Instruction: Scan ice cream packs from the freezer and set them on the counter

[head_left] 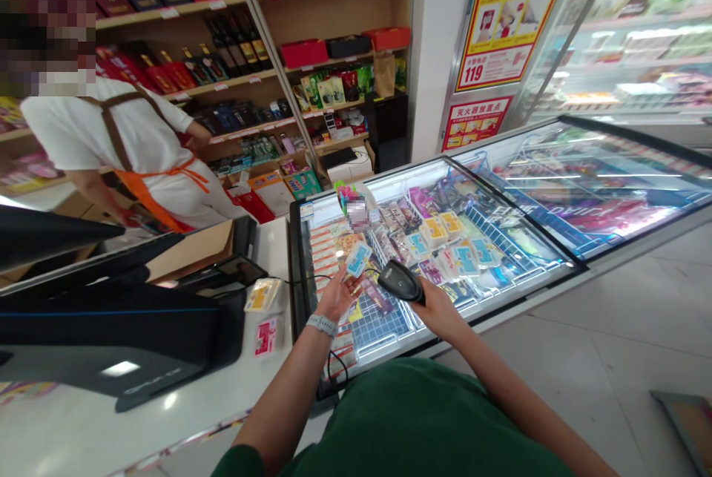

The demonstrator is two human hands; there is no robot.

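Note:
Over the glass-topped freezer, my left hand (340, 294) holds a small pack with a blue and white label (359, 259). My right hand (439, 308) grips a black handheld scanner (399, 280), whose head points left toward the pack. A gap separates scanner and pack. Several packs with yellow labels (443, 227) and blue labels (464, 258) lie on the freezer beyond the scanner. On the white counter to the left are a yellow-labelled pack (263, 295) and a pink-labelled pack (265, 336).
A black checkout machine (167, 343) stands on the counter (183, 418) at the left. Behind it, a person in a white shirt (139, 132) faces the shelves (334, 10). The freezer's black frame (297, 269) borders the counter. A black cable hangs near my left wrist.

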